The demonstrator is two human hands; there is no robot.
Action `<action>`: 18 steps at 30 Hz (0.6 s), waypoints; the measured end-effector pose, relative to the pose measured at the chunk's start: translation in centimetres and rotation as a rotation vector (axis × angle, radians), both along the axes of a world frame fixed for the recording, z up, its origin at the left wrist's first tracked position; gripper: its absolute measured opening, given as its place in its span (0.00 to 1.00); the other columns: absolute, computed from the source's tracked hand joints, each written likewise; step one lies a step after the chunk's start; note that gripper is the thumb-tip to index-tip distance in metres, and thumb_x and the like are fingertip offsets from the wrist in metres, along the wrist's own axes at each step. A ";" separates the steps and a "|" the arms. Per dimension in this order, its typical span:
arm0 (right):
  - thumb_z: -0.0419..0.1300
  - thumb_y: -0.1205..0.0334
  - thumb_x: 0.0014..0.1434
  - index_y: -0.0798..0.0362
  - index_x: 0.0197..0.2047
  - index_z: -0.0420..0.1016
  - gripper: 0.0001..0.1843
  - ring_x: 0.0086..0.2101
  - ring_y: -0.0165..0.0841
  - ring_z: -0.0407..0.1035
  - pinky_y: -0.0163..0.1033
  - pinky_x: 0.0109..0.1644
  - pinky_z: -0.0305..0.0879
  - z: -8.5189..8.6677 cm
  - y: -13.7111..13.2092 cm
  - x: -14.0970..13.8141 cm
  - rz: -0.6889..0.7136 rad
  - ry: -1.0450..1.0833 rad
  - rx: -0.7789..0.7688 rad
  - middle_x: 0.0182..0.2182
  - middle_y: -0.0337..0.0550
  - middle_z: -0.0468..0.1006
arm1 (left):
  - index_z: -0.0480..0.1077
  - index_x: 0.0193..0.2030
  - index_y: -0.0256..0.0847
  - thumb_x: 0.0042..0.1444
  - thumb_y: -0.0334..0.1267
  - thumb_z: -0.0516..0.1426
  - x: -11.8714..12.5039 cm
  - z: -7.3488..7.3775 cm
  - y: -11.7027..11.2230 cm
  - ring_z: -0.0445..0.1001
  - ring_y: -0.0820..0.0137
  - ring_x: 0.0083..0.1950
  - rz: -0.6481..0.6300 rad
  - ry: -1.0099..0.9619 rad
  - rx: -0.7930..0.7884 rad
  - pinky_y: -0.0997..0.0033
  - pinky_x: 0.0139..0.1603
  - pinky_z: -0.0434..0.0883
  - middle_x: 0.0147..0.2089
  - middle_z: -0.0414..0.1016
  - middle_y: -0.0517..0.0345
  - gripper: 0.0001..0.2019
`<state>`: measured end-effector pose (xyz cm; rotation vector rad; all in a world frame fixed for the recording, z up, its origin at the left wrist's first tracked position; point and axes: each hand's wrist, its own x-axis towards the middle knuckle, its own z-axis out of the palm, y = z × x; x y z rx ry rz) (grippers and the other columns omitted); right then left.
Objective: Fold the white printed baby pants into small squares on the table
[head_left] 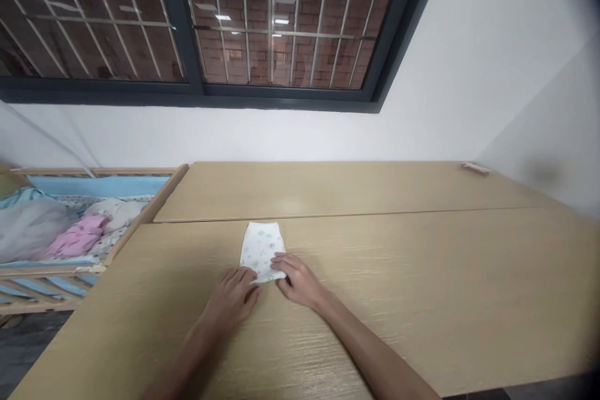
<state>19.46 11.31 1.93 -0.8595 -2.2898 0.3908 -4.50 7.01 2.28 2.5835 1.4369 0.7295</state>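
A small white folded cloth [261,249] with a fine printed pattern lies flat on the wooden tabletop. At its near left corner is my left hand [233,297], with the fingers bent over the edge and the thumb below. My right hand [300,278] grips the near right corner, fingers on top and thumb by the near edge. The fingertips partly cover both near corners. How tightly either hand pinches the fabric is hard to see.
The wooden table [398,275] has a seam across it and runs back to a white wall. On the left stands a wooden crib [171,190] with blue lining and a pink cloth [79,234]. A small pale object [475,168] lies at the back right. Above is a barred window [281,100].
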 end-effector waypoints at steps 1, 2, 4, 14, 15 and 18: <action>0.53 0.75 0.56 0.52 0.52 0.75 0.22 0.60 0.41 0.68 0.52 0.64 0.65 0.0 0.0 -0.1 -0.003 -0.001 0.007 0.51 0.49 0.80 | 0.68 0.47 0.43 0.67 0.38 0.53 0.1 0.1 -0.1 0.74 0.58 0.49 0.003 0.013 0.001 0.56 0.50 0.72 0.47 0.75 0.52 0.06; 0.53 0.75 0.56 0.52 0.51 0.75 0.22 0.58 0.41 0.69 0.52 0.63 0.66 0.0 -0.1 -0.1 -0.005 -0.002 0.014 0.50 0.49 0.80 | 0.68 0.47 0.43 0.67 0.39 0.53 0.2 0.1 -0.1 0.74 0.58 0.49 0.006 0.022 0.003 0.56 0.50 0.72 0.47 0.75 0.52 0.06; 0.54 0.75 0.55 0.52 0.49 0.75 0.20 0.53 0.41 0.72 0.51 0.59 0.69 0.1 -0.2 -0.2 -0.004 -0.006 0.026 0.47 0.49 0.80 | 0.68 0.47 0.43 0.67 0.38 0.52 0.4 -0.1 -0.1 0.74 0.58 0.48 0.018 0.031 0.009 0.56 0.50 0.72 0.47 0.75 0.53 0.06; 0.53 0.73 0.57 0.51 0.45 0.72 0.14 0.41 0.40 0.74 0.46 0.49 0.70 1.2 -0.6 0.2 -0.024 0.087 -0.056 0.39 0.46 0.80 | 0.69 0.51 0.44 0.65 0.36 0.52 -1.1 -0.9 0.5 0.72 0.58 0.59 0.045 -0.084 0.023 0.54 0.59 0.71 0.55 0.74 0.49 0.10; 0.53 0.72 0.58 0.51 0.44 0.72 0.13 0.40 0.39 0.74 0.46 0.48 0.70 1.3 -0.7 0.3 -0.033 0.109 -0.067 0.39 0.45 0.80 | 0.70 0.50 0.44 0.65 0.34 0.52 -1.5 -0.9 0.6 0.72 0.59 0.60 0.032 -0.100 0.010 0.54 0.60 0.71 0.56 0.74 0.49 0.10; 0.53 0.70 0.58 0.50 0.41 0.72 0.10 0.36 0.39 0.73 0.44 0.43 0.70 1.3 -0.8 0.6 -0.061 0.153 -0.101 0.35 0.44 0.79 | 0.72 0.45 0.45 0.61 0.30 0.52 -2.1 -0.9 1.1 0.70 0.60 0.62 -0.044 -0.127 -0.032 0.55 0.62 0.70 0.59 0.74 0.51 0.10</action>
